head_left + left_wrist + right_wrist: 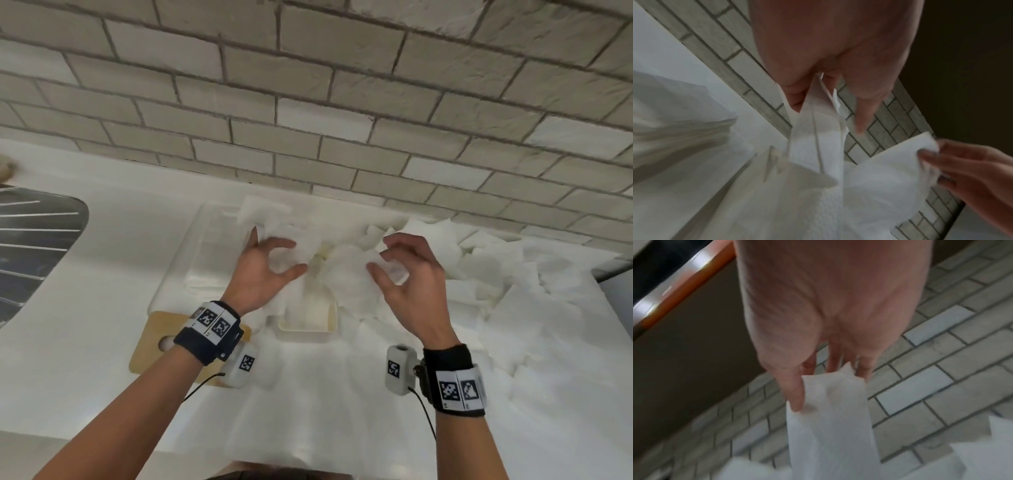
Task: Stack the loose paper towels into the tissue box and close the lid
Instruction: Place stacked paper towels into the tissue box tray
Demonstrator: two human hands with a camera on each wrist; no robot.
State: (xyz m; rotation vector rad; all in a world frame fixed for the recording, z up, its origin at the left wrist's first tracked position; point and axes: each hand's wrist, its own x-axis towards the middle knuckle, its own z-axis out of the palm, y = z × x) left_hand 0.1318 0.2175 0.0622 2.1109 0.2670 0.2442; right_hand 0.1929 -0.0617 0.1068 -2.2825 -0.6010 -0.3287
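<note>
Both hands hold one white paper towel (329, 263) stretched between them above the counter. My left hand (289, 257) pinches its left end; in the left wrist view the fingers (795, 91) clamp the folded towel (813, 138). My right hand (385, 262) pinches the right end, with the thumb (795, 395) pressed on the towel (828, 418). A clear tissue box (185, 260) stands open at the left with stacked towels inside. Its wooden lid (150, 339), with a hole in it, lies flat under my left wrist. A loose pile of towels (496, 274) covers the counter on the right.
A cream rectangular tray (308, 325) sits below the held towel, between the hands. A steel sink drainer (34, 246) lies at the far left. The brick wall (308, 102) runs close behind the box and the pile. More white paper covers the counter (85, 359) toward the front edge.
</note>
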